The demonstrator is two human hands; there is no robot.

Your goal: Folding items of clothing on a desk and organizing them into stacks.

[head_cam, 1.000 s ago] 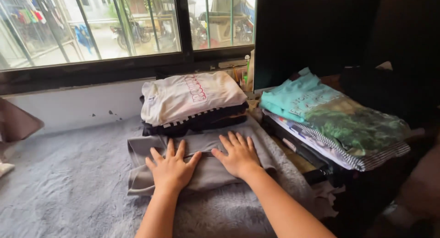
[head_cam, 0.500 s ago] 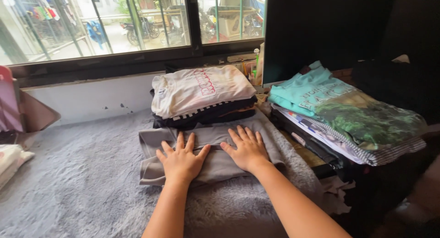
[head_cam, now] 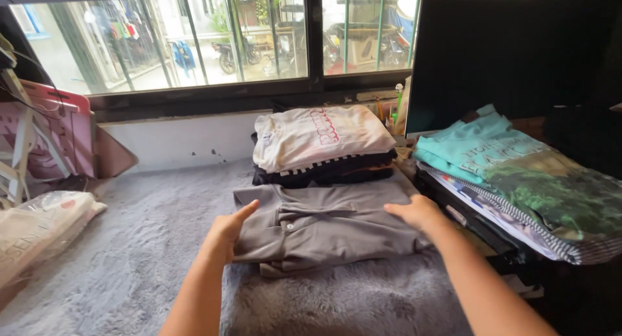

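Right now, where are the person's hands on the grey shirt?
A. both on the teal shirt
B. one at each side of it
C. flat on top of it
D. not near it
B: the left hand is at the grey shirt's left edge and the right hand at its right edge.
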